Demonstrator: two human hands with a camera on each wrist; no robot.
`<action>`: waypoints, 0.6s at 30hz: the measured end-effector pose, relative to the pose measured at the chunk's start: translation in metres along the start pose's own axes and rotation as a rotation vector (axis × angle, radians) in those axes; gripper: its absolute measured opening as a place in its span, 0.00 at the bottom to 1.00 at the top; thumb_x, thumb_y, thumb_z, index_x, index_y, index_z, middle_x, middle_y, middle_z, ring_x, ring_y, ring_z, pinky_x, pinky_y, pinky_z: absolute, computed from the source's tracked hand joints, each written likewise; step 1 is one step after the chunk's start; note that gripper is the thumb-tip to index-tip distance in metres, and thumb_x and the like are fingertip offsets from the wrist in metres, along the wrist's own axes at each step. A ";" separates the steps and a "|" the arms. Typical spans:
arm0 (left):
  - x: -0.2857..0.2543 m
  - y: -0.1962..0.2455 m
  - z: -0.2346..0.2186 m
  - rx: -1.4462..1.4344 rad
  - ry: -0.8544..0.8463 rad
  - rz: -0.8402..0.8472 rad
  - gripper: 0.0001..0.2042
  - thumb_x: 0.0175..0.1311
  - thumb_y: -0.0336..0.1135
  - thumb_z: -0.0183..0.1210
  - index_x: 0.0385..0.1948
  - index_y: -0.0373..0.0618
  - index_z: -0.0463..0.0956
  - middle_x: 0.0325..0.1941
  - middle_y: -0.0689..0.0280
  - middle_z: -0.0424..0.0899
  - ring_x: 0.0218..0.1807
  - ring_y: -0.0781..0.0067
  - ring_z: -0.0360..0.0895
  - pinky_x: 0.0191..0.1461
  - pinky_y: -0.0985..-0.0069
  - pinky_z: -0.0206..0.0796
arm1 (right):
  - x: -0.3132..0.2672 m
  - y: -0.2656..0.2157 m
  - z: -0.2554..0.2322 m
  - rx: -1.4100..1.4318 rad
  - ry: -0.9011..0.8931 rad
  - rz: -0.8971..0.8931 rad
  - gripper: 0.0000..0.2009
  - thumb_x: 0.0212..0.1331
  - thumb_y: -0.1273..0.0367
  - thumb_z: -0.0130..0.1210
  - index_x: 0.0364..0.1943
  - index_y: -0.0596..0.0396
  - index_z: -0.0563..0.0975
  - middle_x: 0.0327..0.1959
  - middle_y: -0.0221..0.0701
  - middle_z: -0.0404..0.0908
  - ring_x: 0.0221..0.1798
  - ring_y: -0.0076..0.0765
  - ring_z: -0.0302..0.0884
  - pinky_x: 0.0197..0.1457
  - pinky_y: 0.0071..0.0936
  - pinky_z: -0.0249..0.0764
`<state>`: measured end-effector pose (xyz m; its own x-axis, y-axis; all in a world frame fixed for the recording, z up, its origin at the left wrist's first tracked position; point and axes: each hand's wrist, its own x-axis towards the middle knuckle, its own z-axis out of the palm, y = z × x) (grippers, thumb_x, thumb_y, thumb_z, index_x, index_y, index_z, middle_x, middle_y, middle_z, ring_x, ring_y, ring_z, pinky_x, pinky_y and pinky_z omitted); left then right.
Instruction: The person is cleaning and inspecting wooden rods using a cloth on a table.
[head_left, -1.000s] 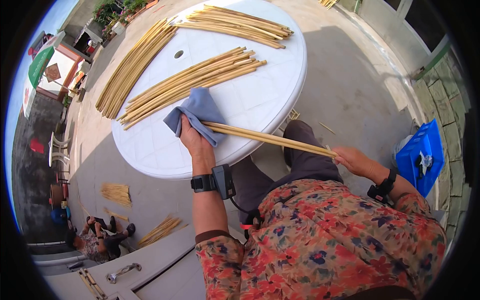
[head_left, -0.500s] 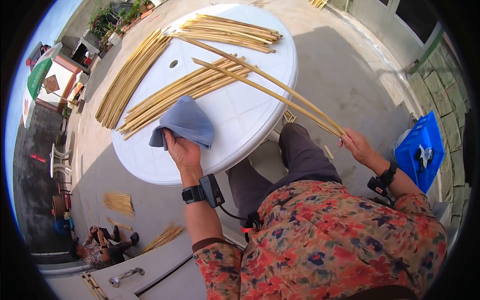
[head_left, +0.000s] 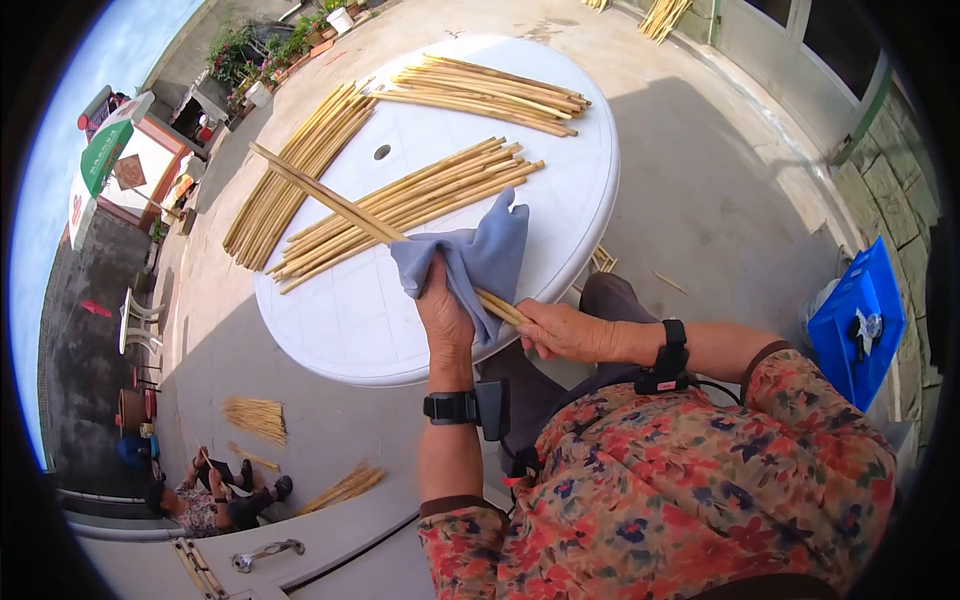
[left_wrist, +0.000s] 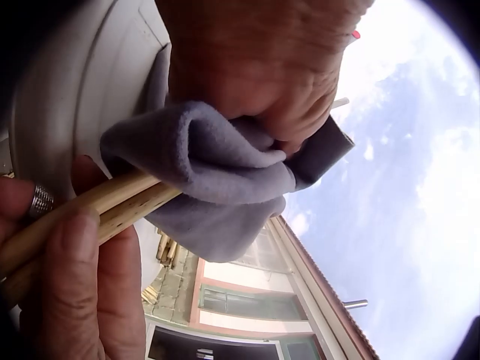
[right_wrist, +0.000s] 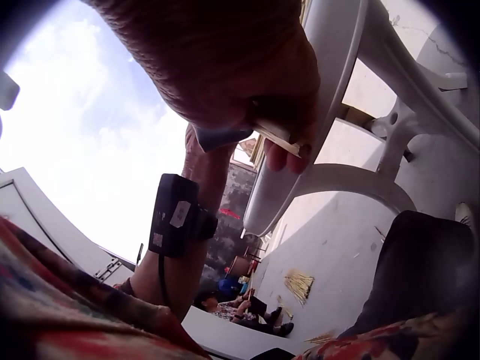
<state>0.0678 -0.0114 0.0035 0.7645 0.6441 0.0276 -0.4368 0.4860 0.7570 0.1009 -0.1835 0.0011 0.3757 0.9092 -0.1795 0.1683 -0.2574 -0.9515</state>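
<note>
Two tan sticks, which look like cane or bamboo, slant over the white table. My left hand grips a blue-grey cloth folded around them near their lower end. In the left wrist view the cloth wraps over the sticks, which come out of it side by side. My right hand pinches the near ends just below the cloth, thumb on top. A ring shows on one of its fingers. Beneath the held sticks lies a row of similar sticks.
Two more stick bundles lie on the round white table, one at the left and one at the back. A blue crate stands at the right. Another person sits at lower left near sticks on the ground.
The sticks came out of the cloth, held only by the right hand, and now lie inside it again, reaching far across the table. My right hand has moved left, close to the cloth.
</note>
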 end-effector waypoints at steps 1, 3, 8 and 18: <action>-0.002 0.000 0.003 0.021 0.013 -0.003 0.11 0.62 0.31 0.50 0.44 0.41 0.68 0.43 0.68 0.72 0.45 0.76 0.68 0.51 0.78 0.61 | 0.002 0.008 0.001 -0.042 -0.006 -0.053 0.10 0.62 0.66 0.39 0.42 0.57 0.62 0.27 0.38 0.74 0.28 0.44 0.74 0.34 0.33 0.70; 0.000 -0.001 0.002 0.133 0.002 0.023 0.11 0.62 0.31 0.50 0.44 0.41 0.68 0.42 0.68 0.72 0.45 0.77 0.68 0.51 0.78 0.61 | 0.006 0.026 0.002 -0.084 -0.003 -0.106 0.10 0.62 0.66 0.39 0.44 0.56 0.63 0.28 0.38 0.74 0.28 0.43 0.74 0.34 0.32 0.71; -0.001 -0.001 0.004 0.287 -0.051 0.025 0.10 0.62 0.30 0.50 0.43 0.41 0.68 0.40 0.68 0.71 0.43 0.79 0.67 0.49 0.78 0.61 | -0.005 0.033 -0.013 -0.334 0.158 -0.320 0.11 0.61 0.68 0.41 0.43 0.56 0.69 0.29 0.35 0.73 0.26 0.31 0.74 0.31 0.25 0.71; 0.009 -0.018 0.016 -0.067 -0.002 -0.079 0.09 0.64 0.30 0.46 0.45 0.43 0.67 0.44 0.67 0.72 0.46 0.75 0.68 0.53 0.74 0.61 | 0.000 -0.013 -0.049 -0.041 0.417 -0.338 0.08 0.60 0.71 0.44 0.39 0.59 0.72 0.28 0.26 0.70 0.26 0.18 0.68 0.32 0.16 0.69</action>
<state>0.0906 -0.0236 0.0003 0.7984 0.6015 -0.0290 -0.4060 0.5733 0.7117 0.1436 -0.1960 0.0255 0.6228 0.7389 0.2573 0.3746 0.0071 -0.9272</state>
